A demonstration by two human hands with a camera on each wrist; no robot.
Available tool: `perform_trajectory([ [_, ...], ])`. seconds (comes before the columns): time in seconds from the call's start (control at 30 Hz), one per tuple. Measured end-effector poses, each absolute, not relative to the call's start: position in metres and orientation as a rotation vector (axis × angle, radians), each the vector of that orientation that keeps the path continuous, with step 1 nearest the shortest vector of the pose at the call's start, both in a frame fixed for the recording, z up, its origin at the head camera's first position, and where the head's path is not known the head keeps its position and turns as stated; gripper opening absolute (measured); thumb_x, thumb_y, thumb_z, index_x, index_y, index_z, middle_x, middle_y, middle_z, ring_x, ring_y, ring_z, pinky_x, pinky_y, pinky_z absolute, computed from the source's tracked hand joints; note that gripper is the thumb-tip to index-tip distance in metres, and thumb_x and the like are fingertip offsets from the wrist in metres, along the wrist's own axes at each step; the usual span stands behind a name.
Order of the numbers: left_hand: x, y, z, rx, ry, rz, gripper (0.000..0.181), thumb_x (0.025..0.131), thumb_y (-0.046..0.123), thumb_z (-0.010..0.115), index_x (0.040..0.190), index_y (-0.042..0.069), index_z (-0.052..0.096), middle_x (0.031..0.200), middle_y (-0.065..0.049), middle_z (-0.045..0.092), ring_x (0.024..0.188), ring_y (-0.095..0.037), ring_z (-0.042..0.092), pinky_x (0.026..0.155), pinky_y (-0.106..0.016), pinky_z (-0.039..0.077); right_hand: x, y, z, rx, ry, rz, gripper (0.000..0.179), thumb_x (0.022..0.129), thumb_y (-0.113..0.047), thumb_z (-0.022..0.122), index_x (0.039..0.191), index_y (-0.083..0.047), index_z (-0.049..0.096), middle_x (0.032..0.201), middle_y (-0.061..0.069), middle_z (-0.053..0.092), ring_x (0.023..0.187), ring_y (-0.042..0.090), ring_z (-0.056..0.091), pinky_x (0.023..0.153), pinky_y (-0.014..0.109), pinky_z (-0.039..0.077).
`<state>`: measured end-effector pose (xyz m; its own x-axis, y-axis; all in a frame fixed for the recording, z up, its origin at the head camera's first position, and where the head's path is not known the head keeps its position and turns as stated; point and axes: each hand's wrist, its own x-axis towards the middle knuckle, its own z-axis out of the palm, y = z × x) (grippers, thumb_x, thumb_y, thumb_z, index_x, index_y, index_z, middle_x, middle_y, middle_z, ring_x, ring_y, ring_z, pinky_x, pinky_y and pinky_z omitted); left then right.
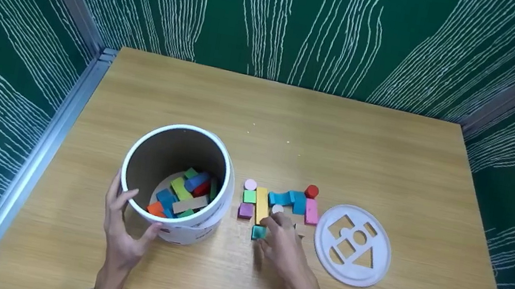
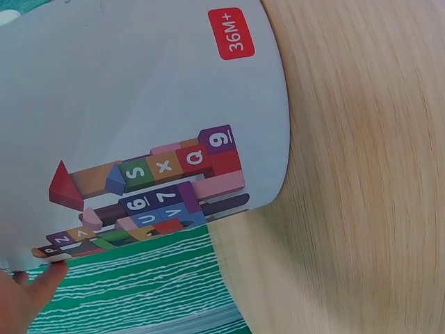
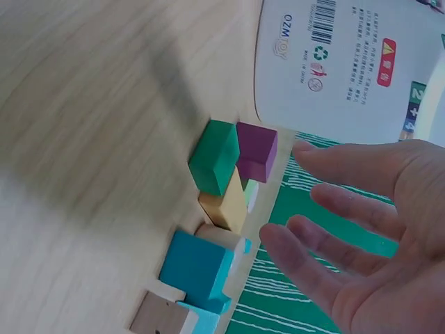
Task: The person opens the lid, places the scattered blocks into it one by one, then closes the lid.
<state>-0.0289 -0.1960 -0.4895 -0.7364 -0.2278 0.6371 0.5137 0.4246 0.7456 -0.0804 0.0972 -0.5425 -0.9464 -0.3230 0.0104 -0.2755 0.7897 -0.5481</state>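
My left hand (image 1: 123, 242) grips the side and rim of a white bucket (image 1: 222, 201), which holds several coloured wooden blocks. In the left wrist view, a fingertip touches the printed wall of the bucket (image 2: 125, 90). Right of the bucket, my right hand (image 1: 283, 243) hovers by a green block (image 1: 258, 232). The right wrist view shows its fingers spread and holding nothing, apart from the green block (image 3: 214, 158). Beyond that block lie a yellow block (image 1: 261, 204) and a purple block (image 1: 245, 211). The hand partly hides a wood-coloured block (image 1: 299, 230).
A white lid (image 1: 348, 272) with shaped holes lies flat to the right. Between it and the bucket are a light green block (image 1: 249, 196), a blue arch (image 1: 281, 198), a pink block (image 1: 311, 212) and a red block (image 1: 312, 191). Green patterned walls (image 1: 228, 9) border the wooden table (image 1: 182, 95).
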Motion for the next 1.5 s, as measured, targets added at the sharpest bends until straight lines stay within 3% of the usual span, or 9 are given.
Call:
perform_trajectory([
  [0.2,-0.028,-0.195,-0.486,-0.237,-1.993,-1.376,0.061,0.074,0.016,0.073,0.118,-0.013,0.041,0.144,-0.035,0.023,0.133,-0.036,0.026,0.107,-0.03,0.032,-0.082,0.09,-0.547,-0.468,2.85,-0.857,0.038,0.075,-0.004,0.078,0.111,-0.006,0.067,0.116,0.013,0.054,0.098,0.026,0.052,0.085,0.042,0.052],
  [0.5,-0.029,-0.197,-0.484,-0.241,-1.98,-1.361,0.058,0.073,0.018,0.075,0.113,-0.011,0.045,0.142,-0.035,0.026,0.13,-0.041,0.029,0.105,-0.029,0.035,-0.082,0.083,-0.561,-0.449,2.754,-0.823,0.037,0.079,-0.006,0.075,0.115,-0.007,0.065,0.126,0.013,0.051,0.113,0.029,0.047,0.093,0.045,0.048],
  [0.7,-0.027,-0.197,-0.482,-0.242,-1.967,-1.358,0.056,0.067,0.011,0.075,0.109,-0.011,0.046,0.14,-0.039,0.027,0.131,-0.037,0.031,0.104,-0.027,0.035,-0.082,0.078,-0.568,-0.503,2.796,-0.708,0.032,0.079,-0.006,0.074,0.109,-0.004,0.068,0.112,0.01,0.054,0.099,0.024,0.046,0.083,0.039,0.051],
  [0.93,-0.026,-0.197,-0.481,-0.225,-1.979,-1.36,0.056,0.061,0.002,0.072,0.109,-0.011,0.046,0.14,-0.038,0.026,0.131,-0.036,0.03,0.104,-0.029,0.036,-0.082,0.075,-0.57,-0.493,2.795,-0.697,0.024,0.083,-0.001,0.067,0.106,-0.003,0.069,0.103,0.007,0.052,0.092,0.023,0.042,0.077,0.035,0.047],
  [1.23,-0.025,-0.197,-0.481,-0.211,-1.986,-1.372,0.055,0.064,0.004,0.073,0.109,-0.012,0.047,0.141,-0.036,0.026,0.131,-0.039,0.031,0.105,-0.029,0.035,-0.082,0.077,-0.568,-0.425,2.679,-0.747,0.032,0.079,0.008,0.066,0.108,-0.005,0.069,0.109,0.007,0.055,0.1,0.024,0.046,0.092,0.045,0.047],
  [1.37,-0.024,-0.197,-0.48,-0.208,-1.992,-1.368,0.054,0.065,0.004,0.073,0.109,-0.012,0.047,0.142,-0.035,0.026,0.13,-0.041,0.031,0.104,-0.028,0.035,-0.083,0.079,-0.565,-0.411,2.663,-0.774,0.03,0.08,0.006,0.065,0.108,-0.004,0.068,0.107,0.008,0.056,0.099,0.024,0.049,0.093,0.047,0.047],
  [1.5,-0.023,-0.197,-0.479,-0.188,-1.991,-1.356,0.053,0.064,0.004,0.073,0.108,-0.011,0.048,0.142,-0.034,0.028,0.131,-0.035,0.031,0.103,-0.027,0.037,-0.084,0.081,-0.557,-0.409,2.661,-0.816,0.031,0.082,0.001,0.065,0.113,-0.003,0.067,0.113,0.01,0.056,0.102,0.025,0.049,0.093,0.047,0.047],
])
